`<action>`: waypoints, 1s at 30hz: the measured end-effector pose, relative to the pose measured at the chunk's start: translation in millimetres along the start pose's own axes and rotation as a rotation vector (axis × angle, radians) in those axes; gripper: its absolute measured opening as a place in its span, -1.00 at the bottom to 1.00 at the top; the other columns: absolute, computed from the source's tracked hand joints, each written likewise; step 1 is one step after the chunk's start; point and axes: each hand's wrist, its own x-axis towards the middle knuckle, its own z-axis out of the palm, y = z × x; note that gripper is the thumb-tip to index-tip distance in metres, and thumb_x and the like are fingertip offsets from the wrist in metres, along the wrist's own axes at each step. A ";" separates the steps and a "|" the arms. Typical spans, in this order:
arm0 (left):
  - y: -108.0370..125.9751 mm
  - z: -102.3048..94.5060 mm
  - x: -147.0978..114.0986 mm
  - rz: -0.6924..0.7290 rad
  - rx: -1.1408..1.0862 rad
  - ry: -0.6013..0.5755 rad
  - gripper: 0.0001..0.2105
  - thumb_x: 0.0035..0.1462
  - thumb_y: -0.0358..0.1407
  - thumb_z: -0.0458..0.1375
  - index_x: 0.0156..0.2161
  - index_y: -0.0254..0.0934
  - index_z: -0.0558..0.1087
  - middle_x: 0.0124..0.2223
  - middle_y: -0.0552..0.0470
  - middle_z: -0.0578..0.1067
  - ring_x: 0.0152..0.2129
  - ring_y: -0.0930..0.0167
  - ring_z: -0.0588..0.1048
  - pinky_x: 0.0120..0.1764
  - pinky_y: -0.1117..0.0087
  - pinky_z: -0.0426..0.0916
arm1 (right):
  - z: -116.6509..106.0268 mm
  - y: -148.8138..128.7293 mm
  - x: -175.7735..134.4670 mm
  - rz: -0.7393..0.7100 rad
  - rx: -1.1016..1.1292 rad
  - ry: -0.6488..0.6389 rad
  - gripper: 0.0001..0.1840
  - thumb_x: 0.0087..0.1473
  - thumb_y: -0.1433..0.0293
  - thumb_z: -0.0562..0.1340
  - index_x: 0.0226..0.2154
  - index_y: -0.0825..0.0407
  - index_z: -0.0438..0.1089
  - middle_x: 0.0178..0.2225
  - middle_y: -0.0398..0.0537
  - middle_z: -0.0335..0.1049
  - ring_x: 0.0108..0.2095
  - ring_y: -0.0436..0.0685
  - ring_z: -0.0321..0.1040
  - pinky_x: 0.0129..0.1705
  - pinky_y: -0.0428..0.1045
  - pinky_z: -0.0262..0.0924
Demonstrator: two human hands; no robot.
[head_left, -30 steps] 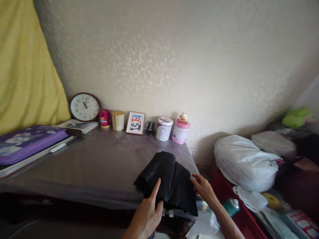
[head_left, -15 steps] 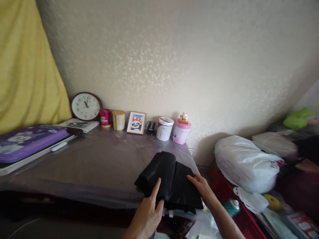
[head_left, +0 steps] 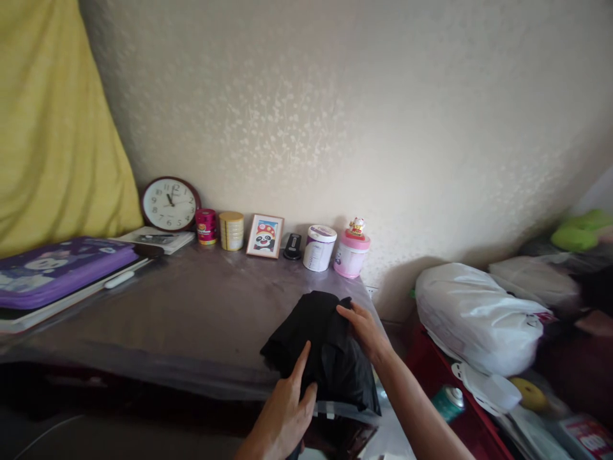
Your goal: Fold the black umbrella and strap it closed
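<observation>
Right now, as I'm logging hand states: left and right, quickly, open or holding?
Left hand: index finger against black fabric; grip below hidden, can't tell.
Right hand: closed, seemingly pinching the fabric's edge.

Black fabric (head_left: 330,358), faintly shiny in places, is gathered into a loose, layered bundle. It is spread over the near right corner of the desk (head_left: 191,313), with its lower right part draped past the edge. The left end is bunched into rough folds, a flap at the upper right is pinched up, and deep creases are formed across the middle.
</observation>
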 end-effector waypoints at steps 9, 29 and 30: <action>-7.2 -1.1 0.0 -0.002 0.040 -0.021 -0.43 0.16 -0.18 -0.12 0.24 -0.37 -0.08 -0.46 -0.02 0.52 -0.55 0.38 0.48 -0.37 0.43 0.25 | 31.1 8.5 20.2 0.031 -0.121 0.001 -0.73 -0.10 0.28 0.25 -0.29 0.05 0.35 -0.43 -0.14 0.45 -0.43 0.03 0.40 -0.42 -0.11 0.28; -2.2 -2.0 -9.8 0.052 0.157 -0.005 -0.06 -0.09 -0.42 0.13 0.25 -0.20 -0.43 0.05 -0.12 0.37 -0.12 0.29 0.41 -0.08 0.38 0.23 | 29.3 26.8 36.5 0.064 -0.199 0.050 -0.53 -0.14 0.35 0.31 -0.13 0.10 0.27 -0.59 -0.22 0.38 -0.57 -0.02 0.36 -0.54 -0.13 0.30; -2.8 -2.0 -9.1 0.065 0.190 -0.033 -0.07 -0.09 -0.43 0.13 0.25 -0.17 -0.41 0.05 -0.11 0.37 -0.12 0.29 0.41 -0.08 0.38 0.23 | 28.9 27.5 36.7 0.060 -0.198 0.052 -0.48 -0.13 0.35 0.30 -0.07 0.09 0.23 -0.58 -0.22 0.38 -0.56 -0.02 0.36 -0.54 -0.12 0.31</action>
